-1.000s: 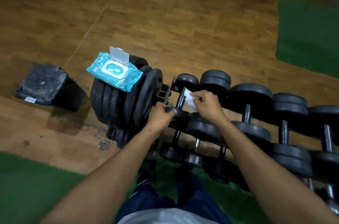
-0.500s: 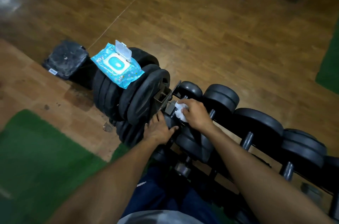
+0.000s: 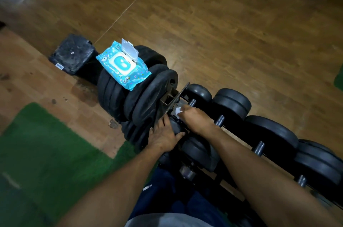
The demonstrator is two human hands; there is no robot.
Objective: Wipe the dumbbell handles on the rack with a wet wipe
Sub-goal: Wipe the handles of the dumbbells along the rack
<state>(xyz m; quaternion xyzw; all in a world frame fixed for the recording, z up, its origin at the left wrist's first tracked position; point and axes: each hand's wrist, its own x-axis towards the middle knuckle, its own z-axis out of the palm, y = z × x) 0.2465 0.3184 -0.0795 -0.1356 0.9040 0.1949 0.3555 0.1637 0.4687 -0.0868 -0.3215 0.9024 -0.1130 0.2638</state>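
Since the earlier frame, right hand has slid along the first dumbbell's handle, fingers curled round the wet wipe. Left hand grips that dumbbell's near head. Risk: the wipe may snag on the rack bracket just beside it. The wipes pack, lid open, rests atop weight plates and could slide off.
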